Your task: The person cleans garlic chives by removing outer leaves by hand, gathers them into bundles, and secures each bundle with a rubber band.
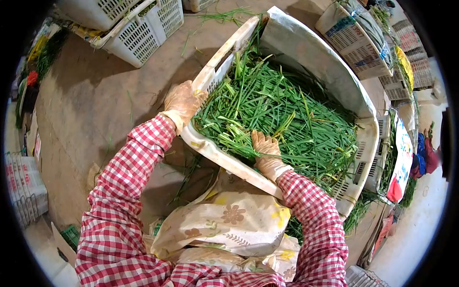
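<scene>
A white plastic crate (220,155), lined with a pale sheet along its far side, stands in front of me and holds a thick layer of green leafy stalks (287,115). My left hand (184,103), in a thin pale glove, is closed round the crate's left rim. Inside the near edge, my right hand (267,152), gloved the same way, lies on the stalks with its fingers bent down against them. Its fingertips partly sink among the leaves, so whether it grips any is hidden.
White crates (138,36) stand at the upper left, and another filled crate (356,40) at the upper right. Stacked crates (25,184) are at the far left. Loose stalks lie on the brown floor (91,86). Part of a person (430,155) shows at the right edge.
</scene>
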The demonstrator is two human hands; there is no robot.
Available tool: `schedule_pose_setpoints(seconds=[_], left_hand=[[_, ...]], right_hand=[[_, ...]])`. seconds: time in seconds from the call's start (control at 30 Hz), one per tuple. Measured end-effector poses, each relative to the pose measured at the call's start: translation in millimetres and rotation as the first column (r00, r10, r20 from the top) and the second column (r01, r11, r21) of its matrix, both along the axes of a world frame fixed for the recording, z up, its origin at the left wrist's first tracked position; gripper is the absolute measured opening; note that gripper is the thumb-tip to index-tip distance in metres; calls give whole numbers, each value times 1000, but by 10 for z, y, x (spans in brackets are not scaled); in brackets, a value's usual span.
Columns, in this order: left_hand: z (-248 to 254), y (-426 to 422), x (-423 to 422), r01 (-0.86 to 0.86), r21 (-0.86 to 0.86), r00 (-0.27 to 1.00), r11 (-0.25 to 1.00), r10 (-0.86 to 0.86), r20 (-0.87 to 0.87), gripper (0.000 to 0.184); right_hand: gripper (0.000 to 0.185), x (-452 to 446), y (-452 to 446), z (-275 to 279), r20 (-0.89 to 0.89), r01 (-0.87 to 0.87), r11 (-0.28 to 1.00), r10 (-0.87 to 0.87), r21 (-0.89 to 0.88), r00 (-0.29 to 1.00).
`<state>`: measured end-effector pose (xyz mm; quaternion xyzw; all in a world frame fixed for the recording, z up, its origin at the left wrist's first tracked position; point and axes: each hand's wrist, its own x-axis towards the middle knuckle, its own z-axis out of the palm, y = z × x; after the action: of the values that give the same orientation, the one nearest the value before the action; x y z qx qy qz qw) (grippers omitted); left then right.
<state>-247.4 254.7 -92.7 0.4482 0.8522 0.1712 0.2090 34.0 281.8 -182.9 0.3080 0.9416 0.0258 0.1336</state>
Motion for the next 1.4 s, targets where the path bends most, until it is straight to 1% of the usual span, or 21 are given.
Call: schedule_pose_setpoints(seconds=[0.03,0.1,0.17,0.23,0.27,0.3,0.37,0.43,0.5,0.53,0.7,0.77,0.8,0.83,0.9,0.97,1.0,1.03,1.1,1.2,1.4], left_hand=[[-11,6,-6,6,2,1000,1000,-6,-7,38],[-28,-17,-3,12,0,1000,1000,-12,-15,38],[-33,-3,-12,-9,18,1000,1000,9,21,38],[-23,2,-25,-16,22,999,1000,15,34,38],[6,-1,-14,-12,9,1000,1000,11,15,39],[21,-2,7,-1,-5,1000,1000,1,-4,39],[-3,-3,-5,6,7,1000,1000,-6,1,40],[-15,14,-22,-2,-7,1000,1000,2,8,40],[-20,1,-31,-3,-19,1000,1000,3,1,40],[-14,7,-20,-1,-24,1000,1000,1,1,40],[-50,4,-42,-5,-27,1000,1000,5,-5,43],[-86,-5,-49,7,13,1000,1000,-7,7,43],[-96,-3,-56,5,9,1000,1000,-5,9,43],[-95,4,-62,15,-2,1000,1000,-15,-8,43],[-72,8,-60,24,-12,999,1000,-25,-22,44],[-37,18,-44,1,-34,1000,999,-1,-16,45],[-33,20,-44,2,-29,1000,1000,-2,-15,45],[-35,5,-55,10,-5,1000,1000,-10,8,45],[-52,1,-62,17,20,999,1000,-18,30,45],[-57,-17,-66,2,36,999,999,-4,54,44],[-12,-13,-107,10,-2,999,1000,-10,36,46]], right_hand=[[67,-51,-4,45,-23,31,999,-32,-26,999],[71,-139,50,156,179,219,924,-169,-314,969],[77,-108,80,168,119,208,920,-177,-333,977],[68,-40,75,229,111,253,818,-230,-517,967],[65,71,41,175,-84,131,843,-204,-522,975],[72,80,28,124,-108,76,906,-133,-415,985],[80,-89,-15,286,-75,127,969,-146,-213,986],[86,-125,32,100,-81,168,955,-193,-244,978],[89,-135,88,49,-120,248,874,-324,-418,939],[90,-133,73,70,-140,192,896,-267,-401,953],[69,-60,98,334,-87,198,820,-287,-538,954],[60,29,140,475,-140,125,816,-244,-564,960],[46,57,241,587,-100,194,718,-346,-668,933],[40,27,357,816,159,440,513,-501,-737,851],[59,128,622,1061,136,372,340,-553,-864,822],[57,316,876,1035,105,333,270,-614,-903,782],[55,399,938,1051,53,245,189,-682,-951,729],[53,436,1015,1073,41,253,206,-695,-945,717],[50,461,1042,1044,72,336,153,-817,-929,572],[51,464,1110,855,31,238,146,-791,-960,611],[60,404,885,1174,-33,177,156,-834,-972,551]])
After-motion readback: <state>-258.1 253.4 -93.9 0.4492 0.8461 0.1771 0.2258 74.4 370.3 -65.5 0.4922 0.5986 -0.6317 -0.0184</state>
